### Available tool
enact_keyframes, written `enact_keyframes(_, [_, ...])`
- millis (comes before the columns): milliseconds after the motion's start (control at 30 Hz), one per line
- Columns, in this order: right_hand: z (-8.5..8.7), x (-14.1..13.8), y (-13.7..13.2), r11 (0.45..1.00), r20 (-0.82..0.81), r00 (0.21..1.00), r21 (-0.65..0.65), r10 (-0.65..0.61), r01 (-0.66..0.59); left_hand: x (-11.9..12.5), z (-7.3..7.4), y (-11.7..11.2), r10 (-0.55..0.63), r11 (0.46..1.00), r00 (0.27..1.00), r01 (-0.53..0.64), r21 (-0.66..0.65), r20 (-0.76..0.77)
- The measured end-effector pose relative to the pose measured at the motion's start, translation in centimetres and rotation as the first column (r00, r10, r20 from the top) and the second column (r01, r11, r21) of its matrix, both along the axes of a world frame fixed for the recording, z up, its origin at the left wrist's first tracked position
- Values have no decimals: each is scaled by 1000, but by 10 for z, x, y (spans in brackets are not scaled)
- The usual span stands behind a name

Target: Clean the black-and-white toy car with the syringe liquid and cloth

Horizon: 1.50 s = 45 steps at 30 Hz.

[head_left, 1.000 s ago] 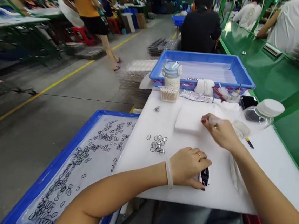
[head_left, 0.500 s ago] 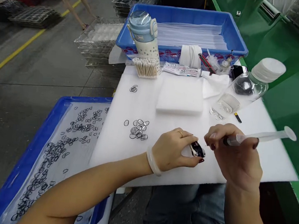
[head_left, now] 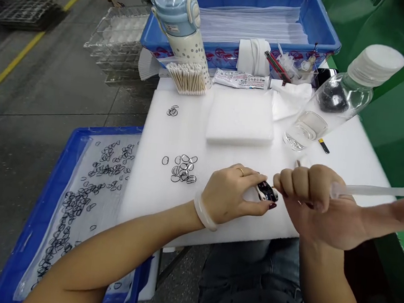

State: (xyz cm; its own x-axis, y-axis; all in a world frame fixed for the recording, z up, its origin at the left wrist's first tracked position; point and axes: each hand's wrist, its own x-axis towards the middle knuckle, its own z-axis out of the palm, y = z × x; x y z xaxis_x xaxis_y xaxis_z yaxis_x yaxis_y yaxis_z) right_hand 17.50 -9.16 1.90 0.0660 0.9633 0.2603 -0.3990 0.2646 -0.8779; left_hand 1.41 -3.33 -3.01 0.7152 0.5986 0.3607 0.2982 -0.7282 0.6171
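Note:
My left hand (head_left: 231, 195) pinches a small black and white part (head_left: 267, 192) against the white foam mat (head_left: 221, 172). My right hand (head_left: 311, 200) is closed around a clear syringe (head_left: 369, 190), its plunger pointing right and its tip right at the small part. A cluster of thin black rings (head_left: 183, 168) lies on the mat just left of my left hand. Two more rings (head_left: 172, 111) lie farther back.
A blue tray (head_left: 61, 166) with several black rings sits at the left. At the back stand a blue bin (head_left: 317, 24) of clear sheets, a water bottle (head_left: 180, 21), cotton swabs (head_left: 187, 78), a tube (head_left: 240, 80), a white foam block (head_left: 241, 117) and a clear liquid bottle (head_left: 339, 95).
My view has tilted down from the aisle to the mat. My right hand picked up the syringe from near the foam block and brought its tip to the part held by my left hand.

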Motion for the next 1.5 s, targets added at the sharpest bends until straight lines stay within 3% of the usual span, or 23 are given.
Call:
enact_keyframes(233, [-6,-6,5,999,-59,998,-2,-36,36,-1,0,0,6,1000,1000,-6,2,-25])
enact_keyframes(533, [1,-8,6,998,-29,1000,-57,6,-7,1,0,-1,10,1000,1000,-10,1,-26])
enact_keyframes(733, [-10,-4,4,1000,-36,999,15,-13,14,-1,-1,0,6,1000,1000,-6,17,-28])
enact_keyframes(967, [-20,1,-2,999,-18,999,9,-42,42,0,0,-1,26,999,1000,-26,44,-13])
enact_keyframes(1233, [-7,-15,1,984,-10,985,51,-172,172,0,0,-1,40,998,999,-39,57,-24])
enact_keyframes(1400, [-4,-19,-4,979,7,979,2,-204,204,0,-1,-1,26,996,999,-25,87,-19])
enact_keyframes(1500, [7,-14,-12,975,101,971,-26,-217,221,0,-1,-1,42,993,999,-38,112,-33])
